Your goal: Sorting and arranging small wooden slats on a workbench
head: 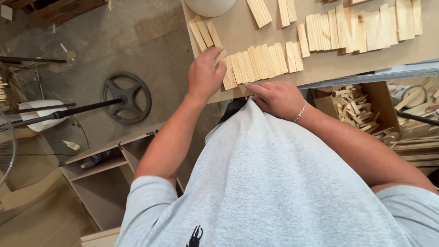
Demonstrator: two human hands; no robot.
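Note:
My left hand (206, 73) is closed around a small pale wooden slat (220, 56) at the left end of a row of slats (263, 61) laid side by side on a brown board table (242, 27). My right hand (276, 98) rests at the table's near edge with the fingers curled and a thin bracelet on the wrist; it holds nothing that I can see. More slats (361, 29) lie in groups farther back on the table, and three (204, 33) lie at an angle near the left edge.
A white rounded object (209, 5) sits at the table's far edge. A cardboard box of wood offcuts (354, 107) stands below the table at right. On the left floor are a black wheel-shaped stand base (126, 97), a pole (68, 112) and an open wooden cabinet (103, 176).

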